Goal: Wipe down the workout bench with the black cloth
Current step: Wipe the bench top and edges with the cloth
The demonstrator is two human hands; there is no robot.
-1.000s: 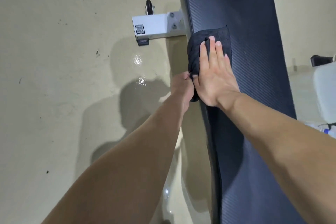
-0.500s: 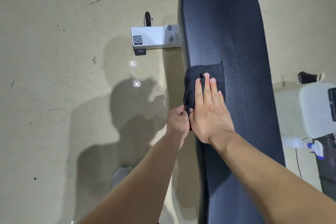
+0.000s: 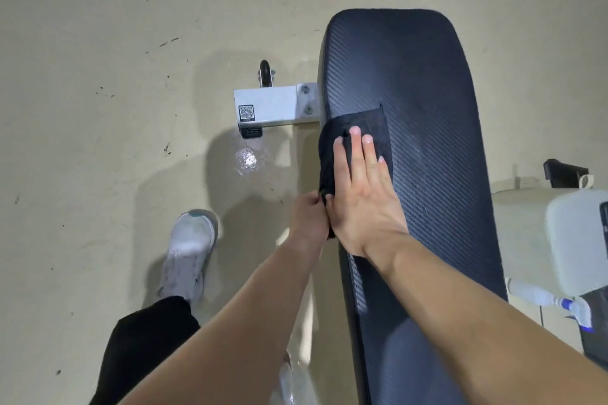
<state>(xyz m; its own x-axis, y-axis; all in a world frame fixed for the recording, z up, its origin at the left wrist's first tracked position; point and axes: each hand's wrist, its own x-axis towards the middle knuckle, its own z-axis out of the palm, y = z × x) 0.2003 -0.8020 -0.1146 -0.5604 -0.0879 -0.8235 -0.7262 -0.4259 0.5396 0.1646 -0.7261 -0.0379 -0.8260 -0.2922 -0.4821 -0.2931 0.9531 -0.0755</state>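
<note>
While pressing flat, open right hand on folded black cloth over ribbed bench pad edge, left hand apparently pinching its hanging end; white sneaker newly visible.

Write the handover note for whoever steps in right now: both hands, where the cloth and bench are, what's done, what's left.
Right hand: flat, fingers spread, pressing the black cloth onto the bench pad.
Left hand: closed, pinching the cloth's near end at the pad's left edge.
Cloth: folded, on the left half of the pad, draped over its left side, level with the white frame bracket.
Done: cannot tell from the surface which areas are already wiped.
Left: to be safe, cover the far end, the right half and the near stretch under the forearms.
</note>
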